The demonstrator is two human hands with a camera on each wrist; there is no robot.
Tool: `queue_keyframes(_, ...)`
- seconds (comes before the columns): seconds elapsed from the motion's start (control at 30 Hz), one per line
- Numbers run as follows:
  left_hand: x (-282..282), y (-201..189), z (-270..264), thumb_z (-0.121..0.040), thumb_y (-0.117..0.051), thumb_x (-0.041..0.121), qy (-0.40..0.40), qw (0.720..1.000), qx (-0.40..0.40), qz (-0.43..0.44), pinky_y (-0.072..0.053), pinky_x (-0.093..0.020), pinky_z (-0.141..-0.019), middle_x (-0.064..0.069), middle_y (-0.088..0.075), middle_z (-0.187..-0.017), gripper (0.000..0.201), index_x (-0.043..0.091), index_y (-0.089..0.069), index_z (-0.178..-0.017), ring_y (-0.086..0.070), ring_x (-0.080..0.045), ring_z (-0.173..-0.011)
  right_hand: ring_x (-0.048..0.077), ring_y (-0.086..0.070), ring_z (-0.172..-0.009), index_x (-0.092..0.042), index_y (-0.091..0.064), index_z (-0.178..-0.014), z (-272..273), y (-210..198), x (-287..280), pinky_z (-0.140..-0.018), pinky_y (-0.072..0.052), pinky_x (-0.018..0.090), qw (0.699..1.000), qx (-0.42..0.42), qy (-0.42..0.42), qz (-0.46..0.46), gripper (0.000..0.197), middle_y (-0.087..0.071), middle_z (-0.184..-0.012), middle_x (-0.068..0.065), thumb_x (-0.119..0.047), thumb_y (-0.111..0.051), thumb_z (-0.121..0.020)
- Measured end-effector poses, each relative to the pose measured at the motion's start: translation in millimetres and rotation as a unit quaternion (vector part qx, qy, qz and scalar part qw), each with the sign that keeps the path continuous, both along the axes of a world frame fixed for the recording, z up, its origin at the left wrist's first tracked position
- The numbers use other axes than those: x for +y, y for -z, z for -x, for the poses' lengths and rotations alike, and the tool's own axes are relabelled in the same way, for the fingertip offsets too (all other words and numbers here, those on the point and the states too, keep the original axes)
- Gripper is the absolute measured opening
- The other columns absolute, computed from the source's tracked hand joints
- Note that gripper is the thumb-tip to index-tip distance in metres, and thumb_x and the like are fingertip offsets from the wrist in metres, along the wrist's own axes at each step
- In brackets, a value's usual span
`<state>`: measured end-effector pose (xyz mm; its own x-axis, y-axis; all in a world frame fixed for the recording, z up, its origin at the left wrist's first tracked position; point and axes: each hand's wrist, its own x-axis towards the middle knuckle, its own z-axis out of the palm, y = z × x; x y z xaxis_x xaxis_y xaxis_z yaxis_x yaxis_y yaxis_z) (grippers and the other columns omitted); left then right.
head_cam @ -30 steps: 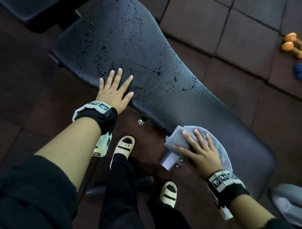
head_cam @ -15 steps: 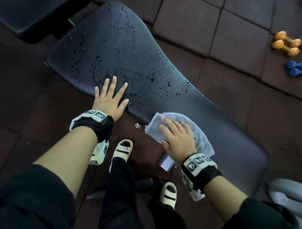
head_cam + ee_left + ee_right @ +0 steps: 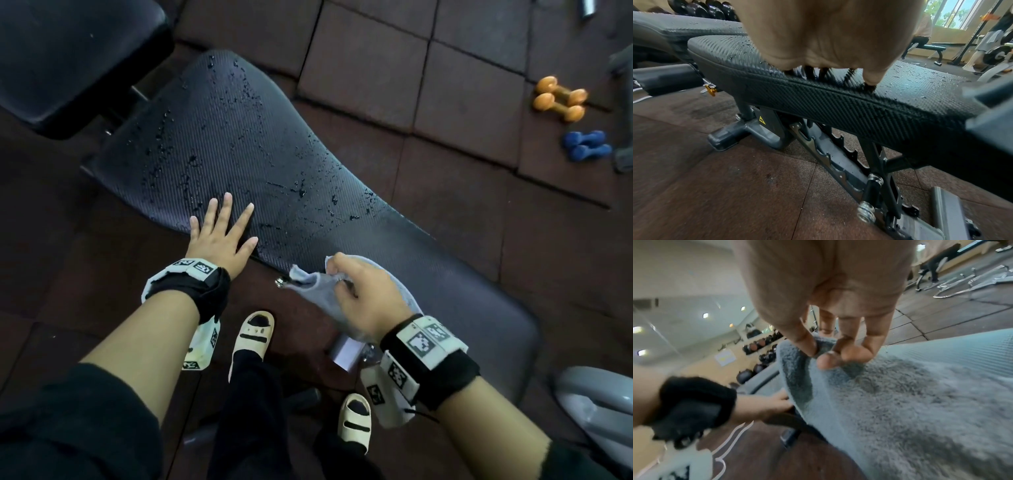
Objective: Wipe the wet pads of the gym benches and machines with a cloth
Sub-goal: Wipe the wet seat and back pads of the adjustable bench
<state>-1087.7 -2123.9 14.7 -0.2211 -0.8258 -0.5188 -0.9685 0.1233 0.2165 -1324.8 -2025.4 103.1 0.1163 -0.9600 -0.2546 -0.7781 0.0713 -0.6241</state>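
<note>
A long black textured bench pad (image 3: 260, 147) runs diagonally across the head view, beaded with water on its upper half; the lower right part looks dry. My left hand (image 3: 221, 236) lies flat with spread fingers on the pad's near edge, also seen as a palm (image 3: 828, 37) over the wet pad (image 3: 838, 100). My right hand (image 3: 363, 291) pinches a grey cloth (image 3: 318, 298) at the pad's near edge. In the right wrist view the thumb and fingers (image 3: 830, 353) nip a raised fold of the fluffy cloth (image 3: 910, 402).
A second black pad (image 3: 68, 58) stands at the upper left. Orange dumbbells (image 3: 560, 99) and blue dumbbells (image 3: 587, 145) lie on the brown floor tiles at right. My sandalled feet (image 3: 255, 334) stand under the bench edge. A grey frame part (image 3: 596, 404) sits at lower right.
My right hand slid the cloth left along the pad's near edge and went from pressing it flat to pinching and lifting a fold. The left hand stayed flat on the pad.
</note>
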Motion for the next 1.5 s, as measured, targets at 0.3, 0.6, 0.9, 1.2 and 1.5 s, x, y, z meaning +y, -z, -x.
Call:
queue_keyframes(0.3, -2, -1, 4, -0.099, -0.023, 0.051, -0.012, 1.0, -0.006, -0.026, 0.009, -0.05, -0.115, 0.004, 0.028, -0.156, 0.063, 0.038, 0.014, -0.147, 0.023, -0.021, -0.144, 0.013, -0.052, -0.074, -0.006, -0.063, -0.085, 22, -82, -3, -0.068, -0.04, 0.022, 0.969, -0.227, 0.014, 0.099, 0.026, -0.053, -0.078, 0.002, -0.007, -0.037, -0.083)
queue_keyframes(0.6, 0, 3, 5, -0.099, -0.021, 0.051, -0.02, 1.0, -0.012, -0.018, 0.011, -0.05, -0.115, 0.008, 0.034, -0.151, 0.062, 0.039, 0.025, -0.138, 0.027, -0.02, -0.143, 0.018, -0.053, -0.074, -0.024, -0.056, -0.086, 85, -47, 48, -0.067, -0.041, 0.028, 0.981, -0.168, 0.056, 0.083, 0.018, -0.051, -0.079, -0.003, -0.011, -0.044, -0.081)
queue_keyframes(0.9, 9, 4, 6, -0.099, -0.025, 0.051, -0.028, 0.998, 0.01, 0.059, 0.01, -0.05, -0.115, 0.006, 0.017, -0.159, 0.059, 0.037, 0.0, -0.151, 0.015, -0.018, -0.146, 0.014, -0.054, -0.113, -0.016, -0.043, -0.137, 59, 25, 2, -0.1, -0.04, 0.021, 0.991, -0.109, 0.075, 0.023, 0.051, -0.045, -0.141, -0.001, -0.013, -0.06, -0.089)
queue_keyframes(1.2, -45, 0, -21, -0.078, -0.017, 0.075, -0.003, 0.994, 0.001, 0.111, 0.011, -0.057, -0.112, 0.002, 0.005, -0.161, 0.078, 0.044, -0.013, -0.149, 0.009, -0.018, -0.147, 0.032, -0.022, -0.143, -0.036, -0.045, -0.139, 66, 79, 13, -0.107, -0.025, 0.06, 0.958, 0.19, -0.171, 0.131, 0.053, -0.027, -0.155, -0.001, -0.059, -0.044, -0.091)
queue_keyframes(1.5, -66, 6, -21, -0.069, -0.007, 0.087, 0.011, 0.996, -0.016, 0.088, 0.025, -0.049, -0.106, 0.011, 0.028, -0.155, 0.085, 0.05, 0.013, -0.142, 0.028, -0.013, -0.142, 0.035, -0.026, -0.14, -0.031, -0.047, -0.138, 58, 95, 0, -0.106, -0.031, 0.057, 0.947, 0.181, -0.213, 0.159, 0.053, -0.034, -0.151, 0.002, -0.05, -0.056, -0.09)
